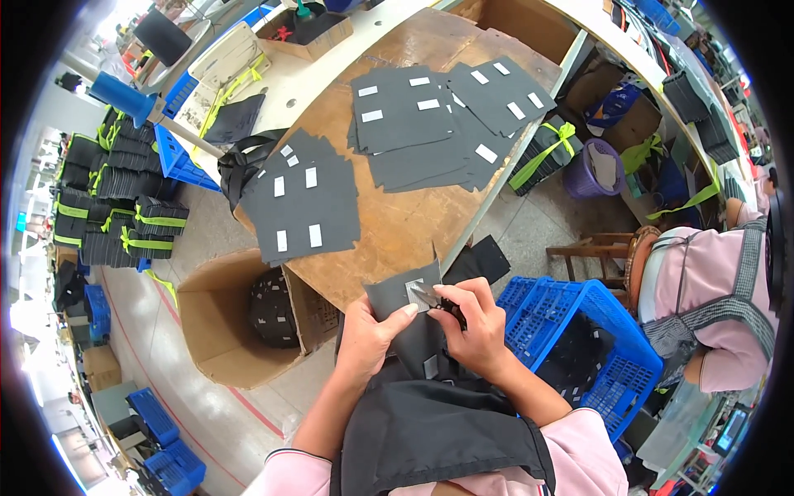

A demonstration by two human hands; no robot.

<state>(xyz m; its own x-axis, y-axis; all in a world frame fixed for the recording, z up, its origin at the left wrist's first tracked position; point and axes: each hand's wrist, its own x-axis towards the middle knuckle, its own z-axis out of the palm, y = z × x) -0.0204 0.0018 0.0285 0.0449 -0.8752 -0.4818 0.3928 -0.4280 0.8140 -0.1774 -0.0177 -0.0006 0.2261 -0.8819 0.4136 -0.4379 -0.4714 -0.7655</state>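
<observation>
A dark grey fabric panel point(387, 290) with white patches is held up at the near end of the table, in front of my black apron point(447, 434). My left hand point(365, 341) pinches its left side, the thumb beside a white patch point(416, 289). My right hand point(480, 328) is closed around small thread snips point(447, 307), whose metal blades point left onto that patch. Whether the blades are apart cannot be made out. Lower on the panel is another white patch point(430, 367). The rest of the panel hangs toward my lap.
Stacks of similar panels point(302, 207) lie on the brown table point(397, 223). An open cardboard box point(217, 331) stands below left, a blue crate point(624, 376) at right, both containing dark pieces. Tied bundles point(124, 178) are far left. A person in pink point(711, 285) sits at right.
</observation>
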